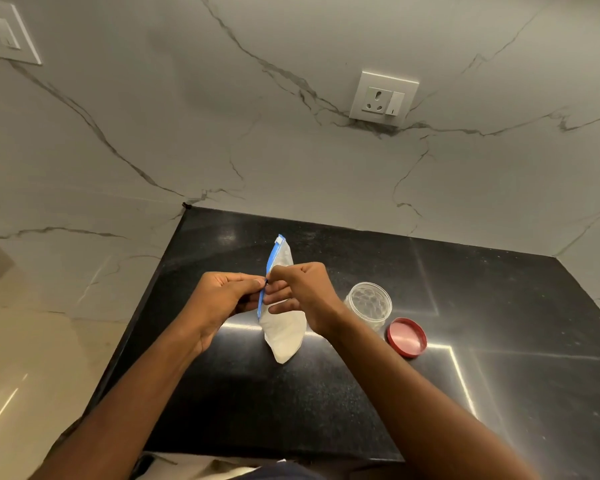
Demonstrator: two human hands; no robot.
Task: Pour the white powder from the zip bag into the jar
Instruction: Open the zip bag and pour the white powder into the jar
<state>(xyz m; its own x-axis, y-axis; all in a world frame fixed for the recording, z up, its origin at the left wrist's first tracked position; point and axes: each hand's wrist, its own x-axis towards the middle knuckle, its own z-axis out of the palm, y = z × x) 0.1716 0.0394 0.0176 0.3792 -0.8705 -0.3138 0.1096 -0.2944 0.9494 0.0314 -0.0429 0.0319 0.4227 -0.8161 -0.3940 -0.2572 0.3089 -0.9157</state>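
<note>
Both hands grip the bag point(284, 327) at its blue zip strip, above the worktop point(326, 393): left hand point(219, 299) pinches one side, right hand point(302, 289) the other. Powder sits low in bag. Open jar point(369, 303) just right, red lid point(406, 337) beside it.

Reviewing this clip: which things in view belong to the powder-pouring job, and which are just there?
Part of the job:
zip bag of white powder, pinched at its blue zip strip by the left hand and right hand
clear jar, open
red lid, off, beside the jar

Just there:
wall socket
switch plate
black countertop
</note>
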